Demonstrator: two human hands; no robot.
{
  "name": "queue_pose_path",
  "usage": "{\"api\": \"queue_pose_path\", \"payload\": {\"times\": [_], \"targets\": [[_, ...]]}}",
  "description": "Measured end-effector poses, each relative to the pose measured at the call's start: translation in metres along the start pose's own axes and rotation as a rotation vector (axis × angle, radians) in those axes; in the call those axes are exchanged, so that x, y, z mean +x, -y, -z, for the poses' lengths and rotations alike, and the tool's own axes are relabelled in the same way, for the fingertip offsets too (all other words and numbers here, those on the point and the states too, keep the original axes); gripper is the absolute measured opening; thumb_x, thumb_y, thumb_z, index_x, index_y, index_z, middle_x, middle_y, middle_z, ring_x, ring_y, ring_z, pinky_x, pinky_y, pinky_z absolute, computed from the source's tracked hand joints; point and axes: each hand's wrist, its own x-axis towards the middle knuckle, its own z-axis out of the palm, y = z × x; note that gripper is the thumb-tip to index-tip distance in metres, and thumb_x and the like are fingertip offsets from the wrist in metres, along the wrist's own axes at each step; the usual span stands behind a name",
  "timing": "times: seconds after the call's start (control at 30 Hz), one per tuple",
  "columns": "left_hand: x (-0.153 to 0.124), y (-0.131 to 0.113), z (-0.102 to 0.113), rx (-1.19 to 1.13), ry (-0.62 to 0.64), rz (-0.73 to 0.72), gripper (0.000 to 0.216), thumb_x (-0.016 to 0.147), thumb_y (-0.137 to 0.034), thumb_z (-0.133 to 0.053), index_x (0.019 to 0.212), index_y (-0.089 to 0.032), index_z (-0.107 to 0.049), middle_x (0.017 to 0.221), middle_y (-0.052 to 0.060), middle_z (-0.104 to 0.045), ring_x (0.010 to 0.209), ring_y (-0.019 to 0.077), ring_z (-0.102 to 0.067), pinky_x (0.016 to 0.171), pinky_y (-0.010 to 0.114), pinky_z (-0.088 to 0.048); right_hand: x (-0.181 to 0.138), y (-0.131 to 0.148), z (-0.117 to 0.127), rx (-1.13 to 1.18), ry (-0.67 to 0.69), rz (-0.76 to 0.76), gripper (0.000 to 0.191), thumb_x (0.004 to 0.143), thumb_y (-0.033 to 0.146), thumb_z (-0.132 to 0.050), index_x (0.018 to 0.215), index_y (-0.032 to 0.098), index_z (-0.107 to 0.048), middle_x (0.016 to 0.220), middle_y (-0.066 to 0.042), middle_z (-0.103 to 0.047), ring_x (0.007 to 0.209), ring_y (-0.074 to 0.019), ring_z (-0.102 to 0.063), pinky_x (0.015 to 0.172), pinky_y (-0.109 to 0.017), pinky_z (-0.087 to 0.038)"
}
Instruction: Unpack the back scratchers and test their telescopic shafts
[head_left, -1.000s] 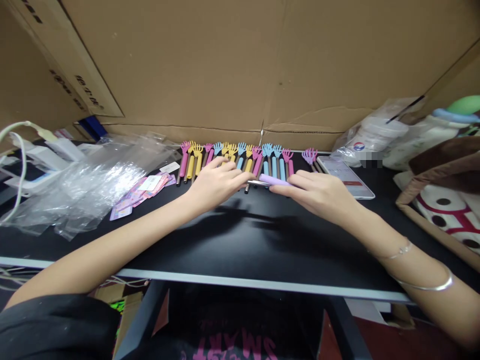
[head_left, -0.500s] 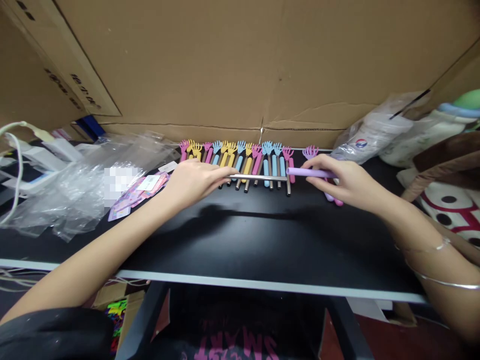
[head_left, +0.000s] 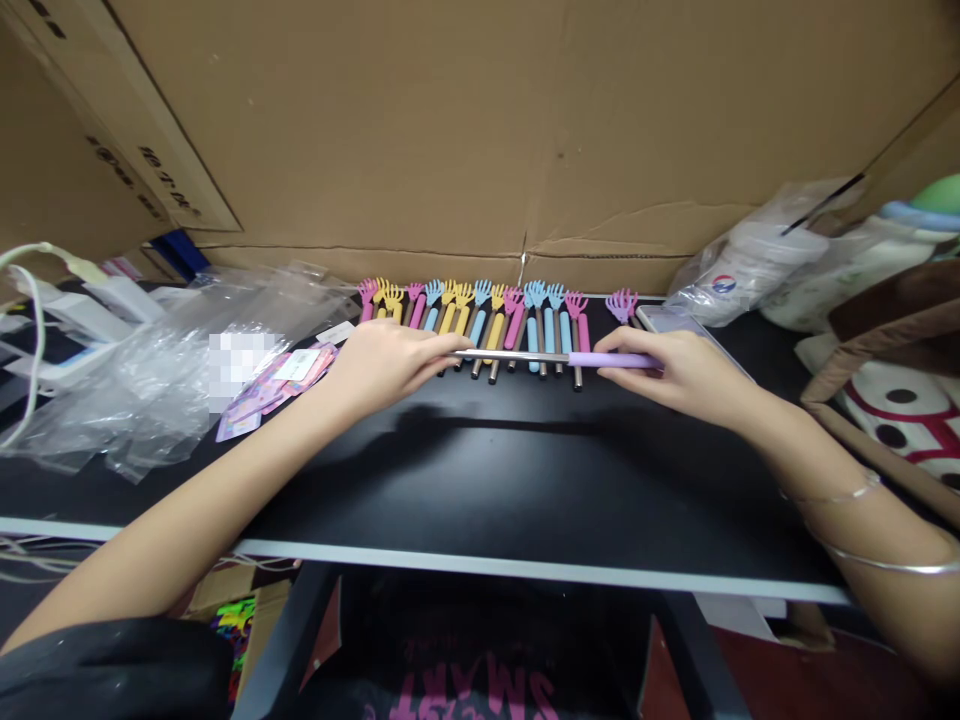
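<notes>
Across the front of a row of small hand-shaped back scratchers [head_left: 465, 310], my left hand [head_left: 394, 360] pinches a thin silver metal rod [head_left: 517, 356]. Whatever lies at the rod's left end is hidden by my fingers. My right hand [head_left: 675, 370] is closed around a light purple tube-shaped handle [head_left: 611, 360]. The handle's left end meets the rod, and the two lie in one straight line just above the table. Beyond my right hand lies a separate purple scratcher head [head_left: 621, 305], its lower part covered by the hand.
To the left are clear plastic bags [head_left: 150, 370] and printed cards [head_left: 277, 385]. A bagged cup [head_left: 750, 265] and a plush bag [head_left: 892, 400] stand at right. A cardboard wall [head_left: 450, 130] closes off the back of the black table [head_left: 487, 500].
My right hand has moved slightly left and down, bringing the purple handle onto the end of the rod. Before, the handle sat a little above the rod's end. My left hand has barely moved.
</notes>
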Motion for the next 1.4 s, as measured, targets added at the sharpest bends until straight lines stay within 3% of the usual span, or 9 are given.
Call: {"api": "queue_pose_path", "payload": {"times": [0.6, 0.97, 1.4], "targets": [[-0.001, 0.004, 0.002, -0.027, 0.089, 0.043, 0.038, 0.097, -0.043, -0.035, 0.116, -0.028, -0.063, 0.08, 0.003, -0.073, 0.065, 0.0177, -0.067, 0.055, 0.023, -0.037, 0.001, 0.002, -0.009, -0.07, -0.054, 0.002, 0.033, 0.09, 0.046, -0.045, 0.102, 0.024, -0.065, 0.071, 0.0, -0.067, 0.055, -0.0127, -0.052, 0.055, -0.023, -0.032], [-0.003, 0.014, -0.005, -0.081, -0.025, -0.081, 0.033, 0.095, -0.04, -0.042, 0.116, -0.032, -0.066, 0.09, 0.001, -0.075, 0.071, 0.0178, -0.068, 0.057, 0.024, -0.04, 0.001, -0.001, -0.014, -0.023, 0.017, 0.119, 0.031, 0.092, 0.044, -0.045, 0.104, 0.025, -0.066, 0.083, 0.0, -0.072, 0.063, -0.0127, -0.06, 0.057, -0.022, -0.035], [-0.005, 0.006, -0.005, -0.051, -0.069, 0.005, 0.035, 0.095, -0.042, -0.042, 0.115, -0.03, -0.067, 0.082, 0.002, -0.075, 0.066, 0.0168, -0.068, 0.052, 0.023, -0.034, 0.004, -0.003, -0.021, 0.03, -0.034, 0.068, 0.035, 0.093, 0.046, -0.041, 0.102, 0.023, -0.066, 0.071, 0.001, -0.067, 0.054, -0.0105, -0.054, 0.053, -0.022, -0.034]]}}
